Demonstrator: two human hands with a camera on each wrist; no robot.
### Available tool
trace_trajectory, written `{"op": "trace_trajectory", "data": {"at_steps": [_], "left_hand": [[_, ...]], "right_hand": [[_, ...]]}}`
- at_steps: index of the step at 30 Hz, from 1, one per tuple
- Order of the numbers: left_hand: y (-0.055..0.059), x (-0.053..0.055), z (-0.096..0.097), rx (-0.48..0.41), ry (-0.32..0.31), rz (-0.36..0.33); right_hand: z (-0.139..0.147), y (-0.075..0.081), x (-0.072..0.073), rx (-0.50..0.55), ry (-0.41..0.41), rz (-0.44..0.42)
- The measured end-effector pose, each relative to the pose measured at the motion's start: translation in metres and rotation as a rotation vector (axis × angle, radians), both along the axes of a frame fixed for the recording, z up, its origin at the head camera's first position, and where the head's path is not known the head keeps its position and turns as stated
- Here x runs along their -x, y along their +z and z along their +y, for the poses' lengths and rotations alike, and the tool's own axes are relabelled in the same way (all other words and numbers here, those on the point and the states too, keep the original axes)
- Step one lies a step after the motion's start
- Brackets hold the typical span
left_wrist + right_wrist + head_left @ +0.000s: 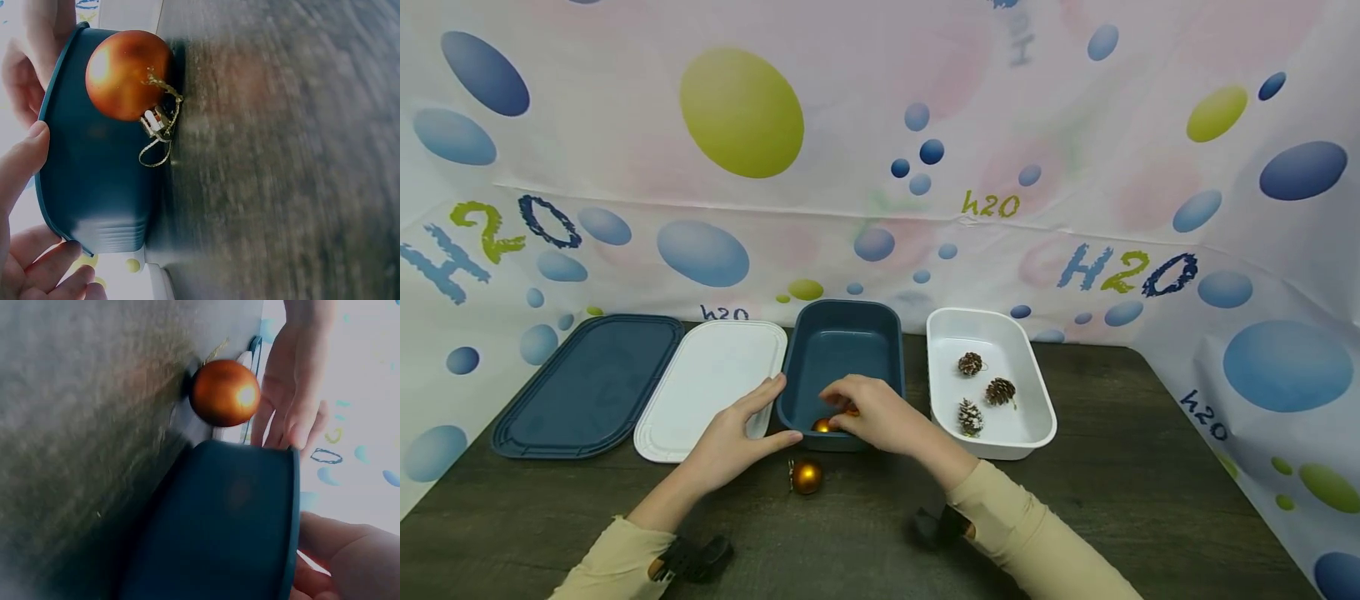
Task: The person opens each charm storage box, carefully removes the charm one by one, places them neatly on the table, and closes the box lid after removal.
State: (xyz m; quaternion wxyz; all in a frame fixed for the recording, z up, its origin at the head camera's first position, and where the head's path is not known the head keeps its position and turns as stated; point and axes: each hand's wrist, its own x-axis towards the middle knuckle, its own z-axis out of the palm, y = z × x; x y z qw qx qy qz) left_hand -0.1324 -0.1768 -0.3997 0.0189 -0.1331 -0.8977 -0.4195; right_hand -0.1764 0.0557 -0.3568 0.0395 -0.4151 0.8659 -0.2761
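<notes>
A deep blue plastic container (842, 357) stands in the middle of the table. My left hand (735, 433) steadies its front left corner, thumb on the front rim and fingers stretched along the left side. Reaching inside over the front right edge, my right hand (876, 414) has its fingertips on a gold bauble (851, 411), mostly covered by the fingers. Another gold bauble (822, 426) lies beside it at the front of the container. Outside, an orange-gold bauble (128, 75) with a gold string loop rests on the table before the front wall.
To the right, a white container (988, 333) holds three pine cones (1000, 392). On the left lie a white lid (715, 375) and a dark blue lid (591, 387). A printed curtain (865, 150) hangs behind the dark wooden table (1120, 467).
</notes>
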Motion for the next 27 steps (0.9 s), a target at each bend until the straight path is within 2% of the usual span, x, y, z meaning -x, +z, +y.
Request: {"op": "trace_trajectory", "data": {"at_steps": [6,12,21,27], "left_hand": [[0.000,0.000,0.000,0.001,-0.001,-0.011],[-0.001,0.000,0.000,-0.004,-0.005,-0.011],[0.000,0.000,0.000,-0.005,-0.001,-0.013],[0.000,0.000,0.000,-0.009,-0.004,-0.014]], "right_hand": [[-0.007,0.000,0.010,-0.135,0.052,-0.043],[-0.013,0.003,0.014,-0.213,0.082,-0.080],[-0.016,0.003,0.017,-0.237,0.062,-0.090],[-0.014,0.000,0.016,-0.203,0.061,-0.025]]}}
